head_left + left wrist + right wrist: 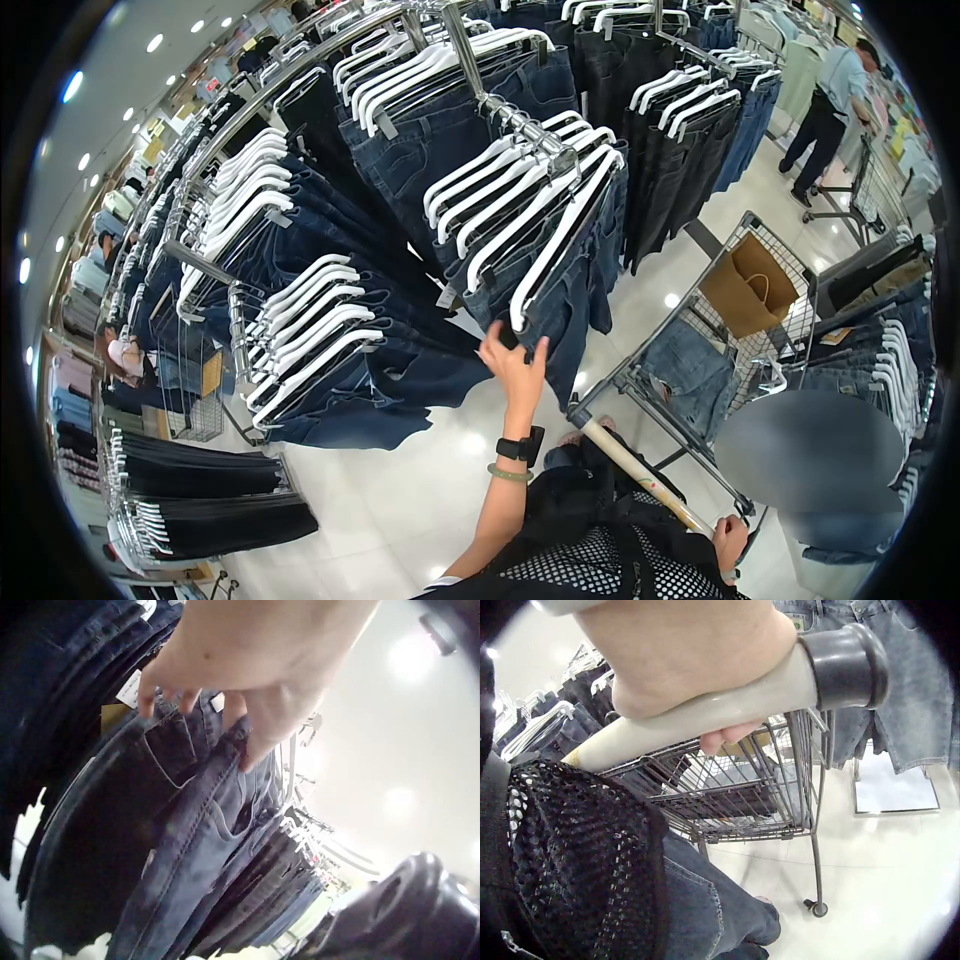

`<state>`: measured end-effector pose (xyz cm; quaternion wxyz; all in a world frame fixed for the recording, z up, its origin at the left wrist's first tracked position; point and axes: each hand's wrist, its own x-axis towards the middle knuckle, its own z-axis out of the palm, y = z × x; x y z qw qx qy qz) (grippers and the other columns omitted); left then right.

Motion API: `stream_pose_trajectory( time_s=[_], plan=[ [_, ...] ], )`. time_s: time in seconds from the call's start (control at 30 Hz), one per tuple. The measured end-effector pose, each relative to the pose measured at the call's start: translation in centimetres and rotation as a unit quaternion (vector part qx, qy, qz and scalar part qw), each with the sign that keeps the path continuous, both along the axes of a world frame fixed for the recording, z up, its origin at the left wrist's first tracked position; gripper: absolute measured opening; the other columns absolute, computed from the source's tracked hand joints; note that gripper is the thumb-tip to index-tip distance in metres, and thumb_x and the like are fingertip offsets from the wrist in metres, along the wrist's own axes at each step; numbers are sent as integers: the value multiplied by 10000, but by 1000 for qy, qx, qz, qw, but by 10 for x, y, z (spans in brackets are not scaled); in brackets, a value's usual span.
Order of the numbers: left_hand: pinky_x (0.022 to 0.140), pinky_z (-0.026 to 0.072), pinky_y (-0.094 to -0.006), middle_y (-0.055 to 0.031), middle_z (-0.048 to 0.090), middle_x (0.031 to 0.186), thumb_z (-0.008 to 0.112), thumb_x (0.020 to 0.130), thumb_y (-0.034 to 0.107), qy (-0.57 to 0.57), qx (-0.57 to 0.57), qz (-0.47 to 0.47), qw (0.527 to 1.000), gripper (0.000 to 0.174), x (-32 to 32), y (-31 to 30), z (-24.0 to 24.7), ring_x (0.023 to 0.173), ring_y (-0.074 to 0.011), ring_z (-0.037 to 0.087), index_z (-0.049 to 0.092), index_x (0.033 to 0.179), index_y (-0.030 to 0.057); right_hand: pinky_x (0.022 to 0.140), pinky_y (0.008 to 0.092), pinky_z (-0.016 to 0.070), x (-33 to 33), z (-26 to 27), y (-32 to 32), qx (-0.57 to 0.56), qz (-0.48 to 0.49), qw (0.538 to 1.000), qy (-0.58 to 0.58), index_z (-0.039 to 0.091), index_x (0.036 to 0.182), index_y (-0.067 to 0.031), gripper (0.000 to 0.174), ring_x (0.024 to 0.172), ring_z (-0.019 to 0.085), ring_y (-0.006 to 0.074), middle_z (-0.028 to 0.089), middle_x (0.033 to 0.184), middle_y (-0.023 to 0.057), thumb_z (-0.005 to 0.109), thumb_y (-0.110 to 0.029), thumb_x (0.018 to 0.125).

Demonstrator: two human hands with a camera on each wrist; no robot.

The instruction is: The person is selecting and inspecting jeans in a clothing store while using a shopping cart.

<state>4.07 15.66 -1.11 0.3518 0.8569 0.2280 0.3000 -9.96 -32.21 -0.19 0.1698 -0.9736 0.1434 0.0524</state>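
Observation:
My left hand [515,375] is at the front pair of dark jeans [560,330] hanging from a white hanger [560,245] on the middle rack arm. In the left wrist view, the thumb of the left hand [255,682] lies on one side of the waistband [231,742] and the fingers reach over to the other. A white tag [129,688] shows beside these fingers. On the right, my right hand [730,540] grips the cart handle [640,475]. Curled fingertips show under that pale handle [682,724] in the right wrist view.
The wire shopping cart [800,335] holds a brown paper bag [750,285] and folded denim [685,365]. More jeans [370,395] hang on the left. A person [835,105] stands with another cart [870,190] at the far right. A blurred patch covers the lower right.

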Motion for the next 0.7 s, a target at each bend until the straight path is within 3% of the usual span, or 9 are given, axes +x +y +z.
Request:
stream_pose_trajectory(
  time_s=[0.1,0.13,0.23,0.27,0.3,0.37,0.4,0.53,0.7],
  plan=[
    [1033,252,-470,-264,306,1414,732,764,246,-1,132,111,985,371,-1,7,10,1258,-419,269,659,778,-118,529,432,363,3,-4,-6,9,14,1000,-25,522,633,39,250,536,495,352,495,564,209,527,-177,759],
    [1036,257,-471,-247,249,1464,732,752,249,0,135,122,983,348,0,14,7,1294,-425,253,683,765,-95,526,435,352,3,-7,-9,14,14,999,-34,513,631,40,246,536,487,353,486,563,212,524,-167,765],
    [1047,225,-500,-255,268,1456,725,760,245,-38,96,87,991,359,8,40,-9,1291,-446,241,675,813,-106,526,443,337,6,-8,-17,16,27,999,-35,499,635,43,240,534,472,359,473,566,217,519,-150,777],
    [999,321,-465,-278,404,1358,712,777,223,-26,84,75,993,345,13,45,-10,1208,-439,392,661,852,-110,527,447,330,7,-10,-19,10,42,997,-58,486,634,45,244,532,457,365,462,568,220,523,-146,781],
    [999,321,-465,-278,404,1358,712,777,223,-26,86,77,993,345,13,45,-11,1208,-439,392,661,852,-110,527,447,330,7,-11,-22,12,45,997,-59,486,634,45,244,532,457,365,462,568,220,523,-146,781],
    [868,429,-403,-260,578,1108,718,782,219,0,-111,-17,994,299,14,39,-8,996,-390,555,674,879,-60,524,439,329,10,-13,-29,31,48,996,-68,473,630,48,247,527,442,366,456,570,220,520,-141,783],
    [749,474,-393,-231,622,966,719,779,213,-20,-39,-13,999,284,14,30,-9,855,-374,607,679,884,-47,516,425,329,12,-14,-33,31,47,997,-59,473,622,44,246,517,445,348,453,558,208,516,-135,785],
    [781,469,-417,-254,599,1030,683,805,171,-12,-61,-77,995,263,9,-16,-3,910,-408,583,657,873,-82,508,407,333,17,-18,-44,54,54,995,-67,471,604,31,241,502,459,307,454,537,182,508,-123,786],
    [737,463,-431,-244,594,906,686,802,157,-11,-55,-67,996,248,9,-18,-10,839,-418,567,645,847,-84,497,407,334,28,-20,-53,70,62,993,-67,473,609,45,230,485,459,300,460,531,184,503,-105,779]
  ],
)
